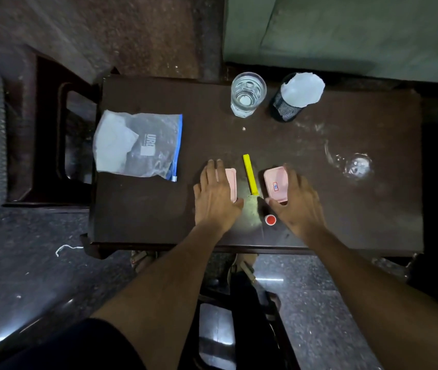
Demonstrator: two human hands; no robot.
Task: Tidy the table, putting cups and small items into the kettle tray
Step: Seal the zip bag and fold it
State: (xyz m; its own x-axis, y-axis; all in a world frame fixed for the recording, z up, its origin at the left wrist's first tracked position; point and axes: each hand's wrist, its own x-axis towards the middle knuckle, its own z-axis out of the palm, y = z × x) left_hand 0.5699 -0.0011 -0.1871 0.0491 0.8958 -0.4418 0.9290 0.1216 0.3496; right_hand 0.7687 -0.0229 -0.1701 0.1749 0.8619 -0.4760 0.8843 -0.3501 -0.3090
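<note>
Two small pink trays lie on the dark table (159, 209). My left hand (215, 194) rests on the left pink tray (231, 182), covering most of it. My right hand (296, 198) grips the right pink tray (275, 181), which has a small label, thumb at its near edge. Between them lies a yellow stick (250, 174). A small red cap (270, 219) sits near my right thumb. A clear glass of water (247, 94) stands at the back. No kettle tray is visible.
A clear zip bag (137, 144) with paper inside lies at the table's left. A black mesh cup (288, 106) holding white paper stands right of the glass. White smudges mark the table's right side (356, 166). A chair stands left, a green sofa behind.
</note>
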